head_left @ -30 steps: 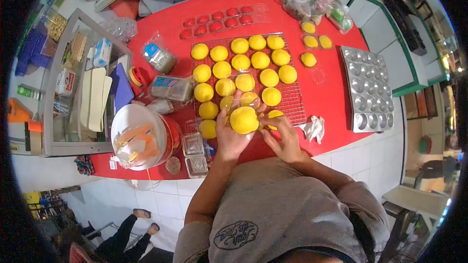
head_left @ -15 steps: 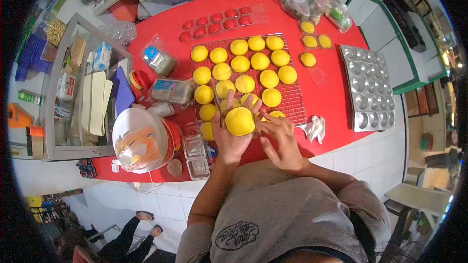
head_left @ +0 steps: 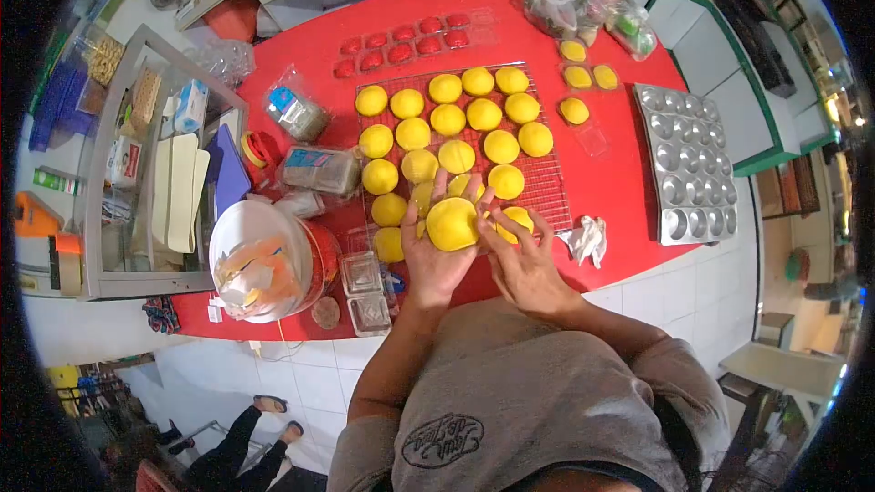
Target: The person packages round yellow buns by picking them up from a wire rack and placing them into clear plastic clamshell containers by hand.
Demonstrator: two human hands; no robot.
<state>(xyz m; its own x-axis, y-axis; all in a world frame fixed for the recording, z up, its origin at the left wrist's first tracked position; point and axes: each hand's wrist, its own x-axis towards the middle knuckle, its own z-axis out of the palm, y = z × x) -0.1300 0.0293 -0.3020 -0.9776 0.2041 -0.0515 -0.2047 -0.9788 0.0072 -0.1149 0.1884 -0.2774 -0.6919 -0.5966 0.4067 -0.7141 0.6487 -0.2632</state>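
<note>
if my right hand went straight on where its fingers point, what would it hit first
Most likely the domed yellow bun on the left palm, right beside the right hand's leading fingertips. Depth is unclear, so it might pass over or under.

On table (head_left: 606,210): buns (head_left: 447,118) on wire rack (head_left: 545,182). Right of rack: muffin tin (head_left: 688,164). Left of rack, near edge: bucket (head_left: 325,253).

Left hand (head_left: 436,264) palm up, fingers reaching out past the yellow bun (head_left: 452,224), thumb raised along its left side. And here's the right hand (head_left: 530,275), back upward, fingers spread and bent at the bun's right edge; contact can't be made out. Both forearms angle in from below the bun.
</note>
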